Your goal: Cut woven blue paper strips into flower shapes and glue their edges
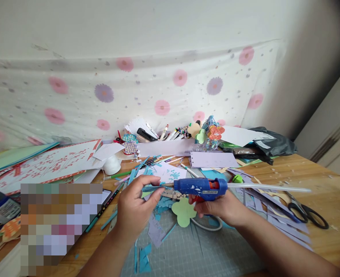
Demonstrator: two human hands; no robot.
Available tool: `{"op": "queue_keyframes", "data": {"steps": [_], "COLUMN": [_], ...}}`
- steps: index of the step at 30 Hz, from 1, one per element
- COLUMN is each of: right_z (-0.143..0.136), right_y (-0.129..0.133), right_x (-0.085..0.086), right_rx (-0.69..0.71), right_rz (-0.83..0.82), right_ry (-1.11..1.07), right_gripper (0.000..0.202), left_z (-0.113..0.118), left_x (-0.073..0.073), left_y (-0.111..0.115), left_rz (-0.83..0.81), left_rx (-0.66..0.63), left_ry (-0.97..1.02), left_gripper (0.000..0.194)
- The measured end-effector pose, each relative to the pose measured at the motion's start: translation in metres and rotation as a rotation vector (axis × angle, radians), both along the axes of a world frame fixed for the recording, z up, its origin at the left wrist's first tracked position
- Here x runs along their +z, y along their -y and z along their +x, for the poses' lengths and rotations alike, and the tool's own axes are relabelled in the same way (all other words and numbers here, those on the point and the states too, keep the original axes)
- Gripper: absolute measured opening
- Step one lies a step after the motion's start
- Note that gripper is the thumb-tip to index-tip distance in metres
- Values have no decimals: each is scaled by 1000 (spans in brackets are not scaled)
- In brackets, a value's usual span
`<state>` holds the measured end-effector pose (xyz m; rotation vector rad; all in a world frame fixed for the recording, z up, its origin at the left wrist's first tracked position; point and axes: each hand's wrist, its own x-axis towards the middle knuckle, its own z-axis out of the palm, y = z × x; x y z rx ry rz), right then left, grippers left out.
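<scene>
Carefully: glue gun close to the left hand

Gripped by the fingers of the right hand over the cutting mat, with nozzle to the left. Pinched between thumb and forefinger of the left hand: a thin blue piece, too small to make out fully. Best to hold skin clear of the nozzle, squeeze lightly, and swing the glue stick wide of the scissors on the right.

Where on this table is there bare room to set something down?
Mostly bare: the gridded mat nearer than the green flower, right of the nearest blue scraps; the tabletop right of the scissors. Crowded: behind the glue gun.
</scene>
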<state>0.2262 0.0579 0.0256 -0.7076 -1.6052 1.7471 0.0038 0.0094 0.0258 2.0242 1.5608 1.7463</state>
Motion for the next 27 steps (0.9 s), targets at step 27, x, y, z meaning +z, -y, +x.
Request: {"op": "queue_keyframes", "data": {"steps": [27], "right_z": [-22], "right_y": [15], "right_x": [-19], "right_rx": [-412], "right_rz": [110], "right_ry": [-182], "right_gripper": [27], "left_z": [30], "left_x": [-13], "left_y": [1], "left_rz": [-451], "left_rx": [-321], "left_ry": [852], "left_gripper": [25]}}
